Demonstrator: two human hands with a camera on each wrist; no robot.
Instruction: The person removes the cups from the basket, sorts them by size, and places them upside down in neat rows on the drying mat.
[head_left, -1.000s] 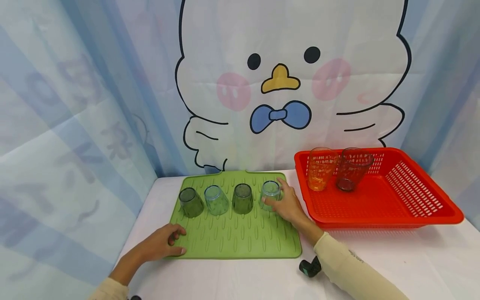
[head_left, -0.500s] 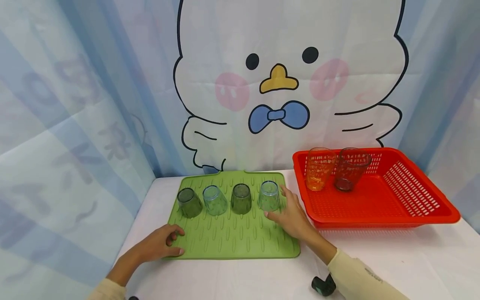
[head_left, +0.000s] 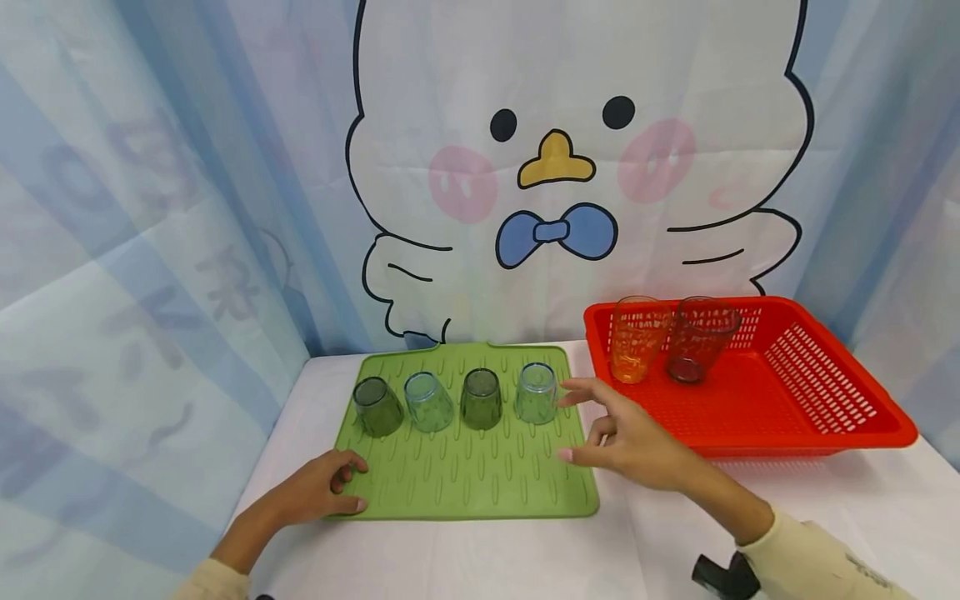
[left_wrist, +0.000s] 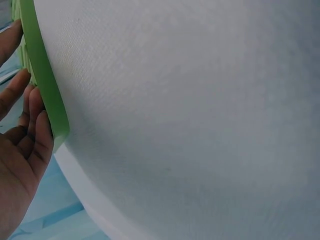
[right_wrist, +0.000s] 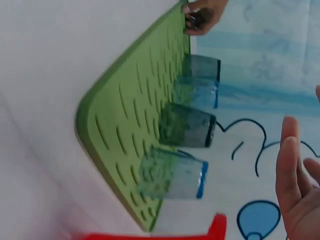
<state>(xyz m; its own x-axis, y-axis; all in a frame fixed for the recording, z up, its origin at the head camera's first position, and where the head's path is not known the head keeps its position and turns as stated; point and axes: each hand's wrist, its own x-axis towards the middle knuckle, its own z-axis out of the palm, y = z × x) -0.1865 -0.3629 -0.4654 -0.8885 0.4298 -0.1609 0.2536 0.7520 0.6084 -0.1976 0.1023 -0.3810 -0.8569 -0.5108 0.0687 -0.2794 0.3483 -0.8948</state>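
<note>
Four tumblers would exceed a short count, so several glass tumblers stand in a row, thick bases up, on a green drying mat [head_left: 480,479]. The rightmost is a pale blue tumbler [head_left: 536,402]; left of it come a dark grey tumbler [head_left: 482,406], another pale blue tumbler [head_left: 429,410] and another dark tumbler [head_left: 378,414]. My right hand [head_left: 633,437] hovers right of the rightmost one, thumb and fingers apart, holding nothing. My left hand [head_left: 318,487] rests at the mat's front left corner, its fingers [left_wrist: 44,135] loosely bent against the mat's edge.
A red plastic basket [head_left: 780,443] stands at the right, with an amber-looking glass [head_left: 633,346] and a darker glass [head_left: 693,346] leaning inside it. A black device [head_left: 726,577] sits by the right sleeve. A printed curtain [head_left: 420,167] hangs behind the white table.
My right hand has let go of the rightmost pale blue tumbler and drawn back to the right, its fingers spreading. The tumbler stays on the mat. The left hand keeps its place.
</note>
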